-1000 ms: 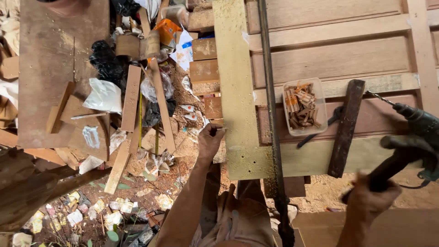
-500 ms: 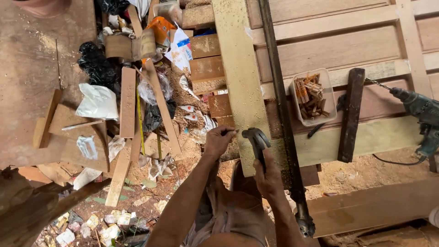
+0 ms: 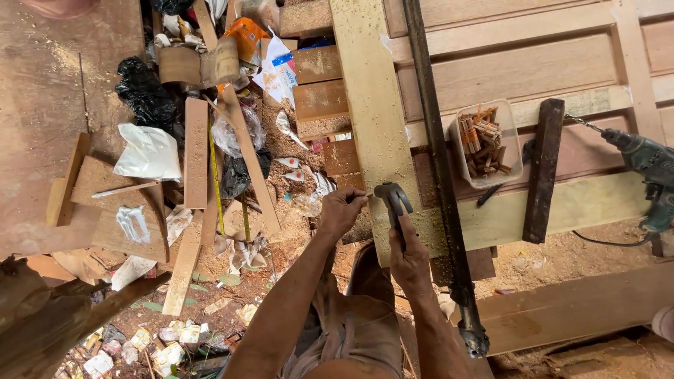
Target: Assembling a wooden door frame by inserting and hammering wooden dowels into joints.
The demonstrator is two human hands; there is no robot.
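At the near edge of the pale upright plank point(image 3: 374, 119), I see both hands working close together. The left hand point(image 3: 342, 210) is pinched shut on a thin nail point(image 3: 359, 199), tip set against the plank edge. The right hand point(image 3: 409, 256) is wrapped tight around the handle of a claw hammer point(image 3: 393, 201), whose dark head hangs just beside the nail.

Hazards I judge from this position:

1. Finger strike — the pinching fingertips point(image 3: 349, 203) sit almost touching the hammer head. A glancing blow would land on them.
2. Bent nail — the nail is slender and held near the plank edge. An off-axis hit could fold it or send it flying into the scrap litter point(image 3: 232, 140) at left.
3. Split edge — driving this close to the edge may crack the wood.
4. Obstructed swing — the long dark bar clamp point(image 3: 439, 175) lies just right of the hammer. A wide backswing could catch it.

Farther right, the clear tub of wooden pegs point(image 3: 484, 145), the dark wood block point(image 3: 542, 168) and the green power drill point(image 3: 649, 172) rest on the panelled frame point(image 3: 533, 63), well apart from both hands — a jolt to the frame could still shift them.
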